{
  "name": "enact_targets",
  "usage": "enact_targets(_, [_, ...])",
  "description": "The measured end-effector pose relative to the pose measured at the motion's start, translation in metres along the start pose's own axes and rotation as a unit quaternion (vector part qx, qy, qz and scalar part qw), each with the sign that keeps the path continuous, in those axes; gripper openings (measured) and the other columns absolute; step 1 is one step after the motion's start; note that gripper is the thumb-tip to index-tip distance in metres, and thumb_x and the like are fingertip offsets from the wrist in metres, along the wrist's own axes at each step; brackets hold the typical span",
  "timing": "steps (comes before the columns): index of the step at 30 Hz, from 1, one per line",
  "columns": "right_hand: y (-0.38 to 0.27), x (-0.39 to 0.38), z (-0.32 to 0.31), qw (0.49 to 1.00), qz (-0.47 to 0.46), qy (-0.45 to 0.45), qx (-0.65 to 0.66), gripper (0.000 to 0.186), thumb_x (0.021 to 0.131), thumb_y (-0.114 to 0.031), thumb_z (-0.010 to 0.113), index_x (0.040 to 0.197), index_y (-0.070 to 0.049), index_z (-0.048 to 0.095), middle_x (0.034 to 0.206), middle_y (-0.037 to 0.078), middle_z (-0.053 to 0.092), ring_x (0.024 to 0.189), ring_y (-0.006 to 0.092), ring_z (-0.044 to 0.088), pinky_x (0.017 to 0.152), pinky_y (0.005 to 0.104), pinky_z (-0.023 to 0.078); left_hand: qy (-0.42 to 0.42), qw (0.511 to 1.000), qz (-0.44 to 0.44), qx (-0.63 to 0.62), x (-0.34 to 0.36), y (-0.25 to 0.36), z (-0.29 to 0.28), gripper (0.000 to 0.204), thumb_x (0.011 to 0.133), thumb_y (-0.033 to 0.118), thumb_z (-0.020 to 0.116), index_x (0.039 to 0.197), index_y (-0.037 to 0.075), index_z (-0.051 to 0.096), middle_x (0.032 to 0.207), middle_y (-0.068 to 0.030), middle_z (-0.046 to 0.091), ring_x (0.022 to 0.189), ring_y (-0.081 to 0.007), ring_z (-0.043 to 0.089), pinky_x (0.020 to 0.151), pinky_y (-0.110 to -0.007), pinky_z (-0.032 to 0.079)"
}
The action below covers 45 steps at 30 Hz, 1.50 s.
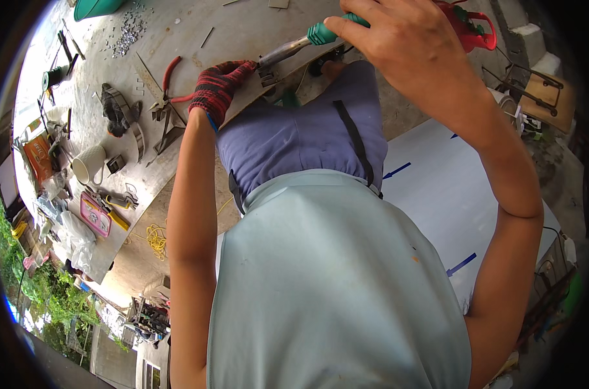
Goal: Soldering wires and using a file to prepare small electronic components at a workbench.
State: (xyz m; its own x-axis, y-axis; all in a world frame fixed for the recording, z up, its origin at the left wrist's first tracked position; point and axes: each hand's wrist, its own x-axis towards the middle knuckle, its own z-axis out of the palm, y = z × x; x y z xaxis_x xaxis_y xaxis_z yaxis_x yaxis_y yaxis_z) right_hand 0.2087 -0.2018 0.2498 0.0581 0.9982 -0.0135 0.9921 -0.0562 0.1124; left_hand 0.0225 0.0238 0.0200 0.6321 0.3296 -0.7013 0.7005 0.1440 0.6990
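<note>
The right hand grips a green-handled tool, its tip on a small metal piece. The gloved left hand presses the bench. I think careful, steady pushing is needed.

Left of the gloved left hand, red-handled pliers and metal offcuts lie close, crowding that side; beyond them a white mug stands well apart. Above both hands the concrete floor lies bare. Right of the right hand, a red tool blocks the way
</note>
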Motion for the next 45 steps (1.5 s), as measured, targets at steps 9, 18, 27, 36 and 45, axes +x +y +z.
enact_targets(9, [0.001, -0.002, 0.001, 1.000, 0.000, -0.009, -0.011, 0.014, 0.085, -0.015, 0.065, 0.092, -0.005, 0.071, 0.091, 0.008, 0.061, 0.085, 0.0230, 0.058, 0.076, 0.0374, 0.044, 0.007, 1.000, -0.014, 0.012, -0.003, 0.005, 0.001, 0.039, 0.090, 0.032, 0.082, 0.115, 0.003, 0.078, 0.104, -0.0066, 0.078, 0.092, -0.0138, 0.068, 0.088, -0.030, 0.053])
enact_targets(18, [0.010, -0.004, 0.003, 0.997, 0.023, 0.025, 0.071, 0.020, 0.088, -0.011, 0.063, 0.104, -0.007, 0.076, 0.094, 0.007, 0.062, 0.090, 0.0221, 0.059, 0.080, 0.0362, 0.043, 0.003, 1.000, -0.019, -0.002, -0.006, 0.006, 0.001, 0.037, 0.089, 0.030, 0.082, 0.114, 0.003, 0.079, 0.102, -0.0061, 0.078, 0.091, -0.0129, 0.067, 0.086, -0.029, 0.053])
enact_targets(27, [0.010, -0.003, 0.003, 0.997, 0.027, 0.018, 0.068, 0.020, 0.088, -0.012, 0.064, 0.103, -0.007, 0.076, 0.094, 0.006, 0.062, 0.090, 0.0215, 0.059, 0.080, 0.0364, 0.043, 0.000, 1.000, -0.010, -0.009, -0.004, 0.004, 0.000, 0.036, 0.090, 0.030, 0.082, 0.113, 0.002, 0.079, 0.102, -0.0062, 0.078, 0.091, -0.0127, 0.067, 0.085, -0.029, 0.054])
enact_targets(36, [0.006, 0.004, 0.002, 0.998, 0.007, 0.026, 0.062, 0.016, 0.087, -0.013, 0.065, 0.097, -0.006, 0.075, 0.094, 0.007, 0.062, 0.088, 0.0224, 0.059, 0.079, 0.0371, 0.044, 0.013, 1.000, -0.017, -0.001, -0.006, 0.006, 0.001, 0.036, 0.090, 0.030, 0.082, 0.113, 0.003, 0.079, 0.102, -0.0062, 0.078, 0.092, -0.0129, 0.067, 0.086, -0.029, 0.054])
enact_targets(45, [0.003, -0.003, 0.003, 0.997, 0.025, 0.037, 0.065, 0.019, 0.086, -0.012, 0.065, 0.100, -0.005, 0.074, 0.098, 0.008, 0.065, 0.089, 0.0232, 0.060, 0.080, 0.0378, 0.045, -0.010, 1.000, -0.025, 0.000, -0.003, 0.005, 0.000, 0.035, 0.093, 0.030, 0.079, 0.117, 0.005, 0.078, 0.105, -0.0023, 0.077, 0.096, -0.0106, 0.066, 0.089, -0.027, 0.051])
